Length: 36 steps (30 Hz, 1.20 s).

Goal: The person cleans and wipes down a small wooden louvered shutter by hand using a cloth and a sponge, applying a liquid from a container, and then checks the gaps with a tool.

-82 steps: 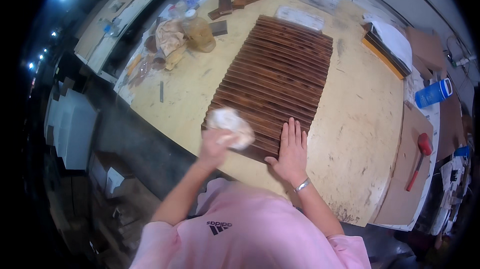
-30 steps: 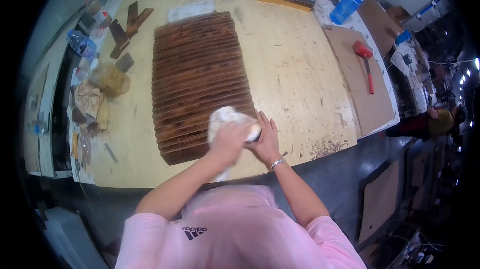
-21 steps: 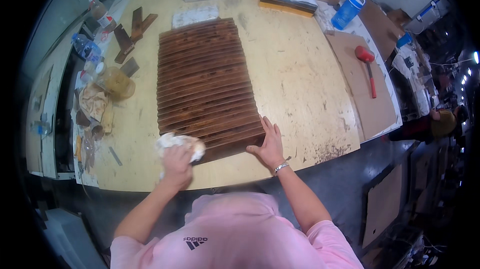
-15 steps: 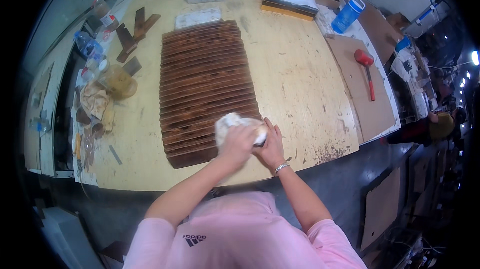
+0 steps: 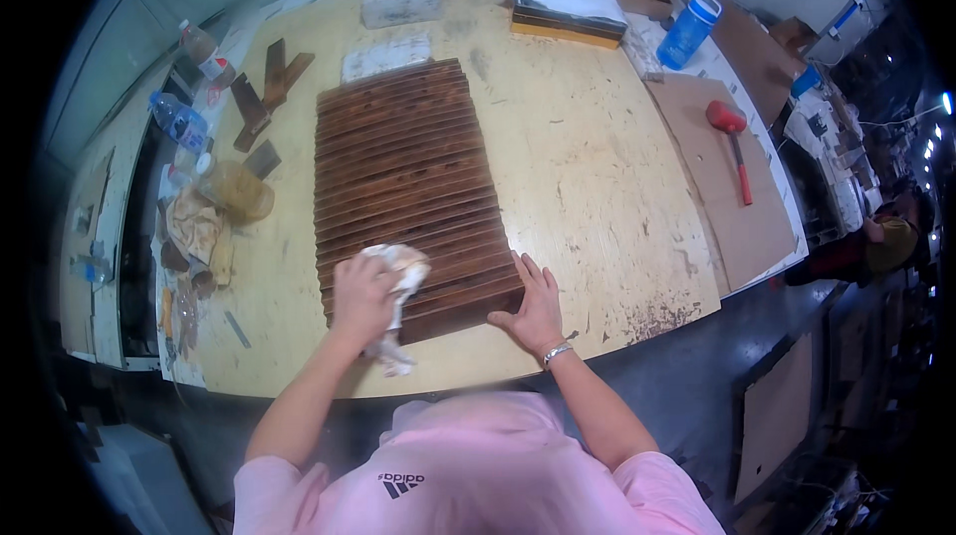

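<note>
A dark brown ridged wooden panel (image 5: 408,166) lies on the pale plywood tabletop (image 5: 597,196), its near edge toward me. My left hand (image 5: 362,298) is closed on a stained white cloth (image 5: 405,271) and presses it to the panel's near left part. One end of the cloth hangs past the near edge. At the panel's near right corner, my right hand (image 5: 535,310) rests with its fingers stretched out and thumb apart, against the panel's side. A metal bracelet (image 5: 558,353) circles the right wrist.
To the left stand a jar of yellowish liquid (image 5: 235,188), plastic bottles (image 5: 177,120) and crumpled rags (image 5: 196,220). Dark wood pieces (image 5: 261,97) lie beyond them. A red mallet (image 5: 731,136) rests on cardboard at right, near a blue bottle (image 5: 689,30). Another person (image 5: 886,236) is far right.
My left hand has swept the cloth leftward along the panel's near end, away from my right hand. The right hand stays at the near right corner.
</note>
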Each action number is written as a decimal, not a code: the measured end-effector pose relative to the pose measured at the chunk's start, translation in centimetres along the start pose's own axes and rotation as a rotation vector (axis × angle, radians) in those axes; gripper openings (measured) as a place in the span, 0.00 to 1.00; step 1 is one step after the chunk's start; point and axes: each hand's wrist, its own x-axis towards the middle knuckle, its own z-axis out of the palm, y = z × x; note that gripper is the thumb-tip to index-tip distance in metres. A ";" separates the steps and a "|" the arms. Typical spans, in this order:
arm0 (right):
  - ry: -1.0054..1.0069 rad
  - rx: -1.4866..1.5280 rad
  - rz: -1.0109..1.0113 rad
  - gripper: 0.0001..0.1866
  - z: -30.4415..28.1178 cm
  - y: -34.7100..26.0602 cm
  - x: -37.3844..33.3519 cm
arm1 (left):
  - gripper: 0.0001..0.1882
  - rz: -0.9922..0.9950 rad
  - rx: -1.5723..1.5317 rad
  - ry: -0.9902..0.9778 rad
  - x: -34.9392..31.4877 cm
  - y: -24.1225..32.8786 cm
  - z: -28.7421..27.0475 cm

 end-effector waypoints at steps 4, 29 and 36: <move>0.013 -0.001 -0.007 0.57 0.1 0.3 0.0 | 0.11 -0.308 -0.034 0.110 -4.0 -4.5 -2.1; 0.067 -0.049 0.021 0.58 1.1 -0.2 -0.2 | 0.10 -0.498 -0.200 0.483 -7.3 -4.6 -5.1; 0.098 -0.026 -0.001 0.56 1.7 1.0 -0.4 | 0.03 -0.632 -0.243 0.500 -9.2 -3.4 -4.7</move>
